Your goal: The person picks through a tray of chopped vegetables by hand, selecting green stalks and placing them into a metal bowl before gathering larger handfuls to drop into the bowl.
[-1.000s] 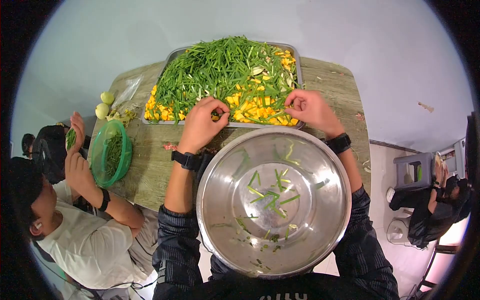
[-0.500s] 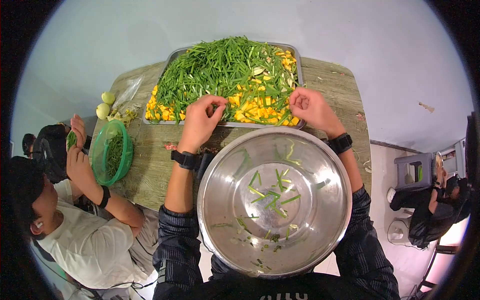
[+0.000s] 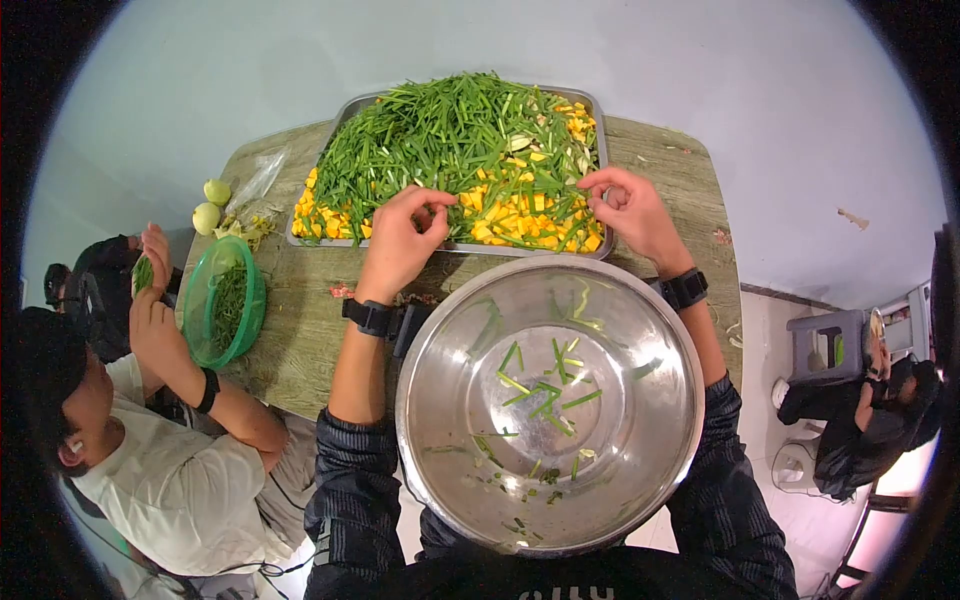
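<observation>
Your left hand (image 3: 402, 240) is curled over the near edge of the tray (image 3: 604, 150), thumb and forefinger almost meeting in a narrow pinch; whether anything is caught there, I cannot tell. Your right hand (image 3: 640, 218) is at the tray's near corner, thumb and forefinger slightly parted, and I cannot tell if it grips a piece. Between your 2 hands lie yellow chunks (image 3: 515, 215), with the heap of cut green stalks (image 3: 440, 130) beyond them. Below both hands, nearer your body, is the steel basin (image 3: 640, 440), with loose green pieces (image 3: 546, 398) inside. Well to the left of your left hand are a green basket (image 3: 198, 320) and 2 pale round vegetables (image 3: 206, 218), beside a seated person in a white shirt (image 3: 190, 490).
</observation>
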The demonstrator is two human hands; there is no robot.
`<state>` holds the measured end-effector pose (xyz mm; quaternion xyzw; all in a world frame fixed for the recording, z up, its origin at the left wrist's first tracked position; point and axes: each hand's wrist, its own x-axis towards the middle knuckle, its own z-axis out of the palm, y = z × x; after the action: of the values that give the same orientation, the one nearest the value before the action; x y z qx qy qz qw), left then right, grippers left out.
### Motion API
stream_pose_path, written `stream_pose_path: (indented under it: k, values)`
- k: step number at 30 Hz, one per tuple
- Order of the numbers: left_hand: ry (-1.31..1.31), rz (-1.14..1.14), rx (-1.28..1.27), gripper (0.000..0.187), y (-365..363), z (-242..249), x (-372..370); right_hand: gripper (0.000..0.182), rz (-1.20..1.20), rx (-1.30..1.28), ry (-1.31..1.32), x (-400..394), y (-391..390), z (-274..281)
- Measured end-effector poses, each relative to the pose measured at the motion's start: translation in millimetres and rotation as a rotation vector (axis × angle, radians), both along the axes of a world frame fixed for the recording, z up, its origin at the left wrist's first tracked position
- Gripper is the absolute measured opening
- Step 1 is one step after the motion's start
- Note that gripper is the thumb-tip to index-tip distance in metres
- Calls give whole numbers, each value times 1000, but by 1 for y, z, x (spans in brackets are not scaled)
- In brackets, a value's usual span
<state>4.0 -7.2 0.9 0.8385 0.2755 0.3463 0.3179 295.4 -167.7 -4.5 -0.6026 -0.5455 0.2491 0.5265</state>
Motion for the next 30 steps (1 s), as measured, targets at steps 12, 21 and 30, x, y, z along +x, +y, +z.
stream_pose_path:
  k: [12, 21, 30]
  values:
    - [16, 13, -12, 9, 2, -1, 0, 10, -9, -45, 58, 4, -2, 2]
    - [-9, 22, 0, 10, 1, -1, -1, 11, -134, -81, 243, 18, -17, 30]
    - [-119, -27, -94, 10, 9, -9, -2, 15, 434, -64, 249, 2, -30, 53]
